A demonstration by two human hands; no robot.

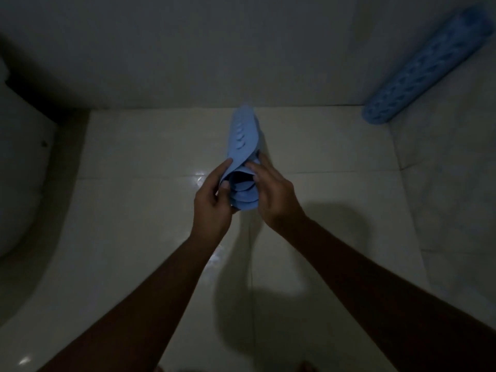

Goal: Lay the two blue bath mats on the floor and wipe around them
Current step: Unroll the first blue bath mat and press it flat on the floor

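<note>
The mat point(243, 138) is rolled into a loose tube and held in the air over the middle of the floor point(134, 210). Its near end is open toward the camera, showing the coiled layers, and its far end points away toward the wall point(188, 49). The outer flap has peeled a little from the roll, and round suction cups show on it. The left hand point(212, 200) pinches the near edge of that flap between thumb and curled fingers. The right hand point(271, 194) grips the right side of the roll, with its fingers wrapped over the top and the thumb at the rim of the open end. Both forearms reach in from the bottom of the view and cast a dark shadow point(268, 251) on the glossy pale tiles below the roll. The second mat point(426, 68), also rolled, with a bumpy pattern on its surface, leans tilted in the far right corner; its lower end looks to rest near the floor's edge, well apart from the hands. A white toilet point(18, 157) curves along the left side, dim in the low light.
</note>
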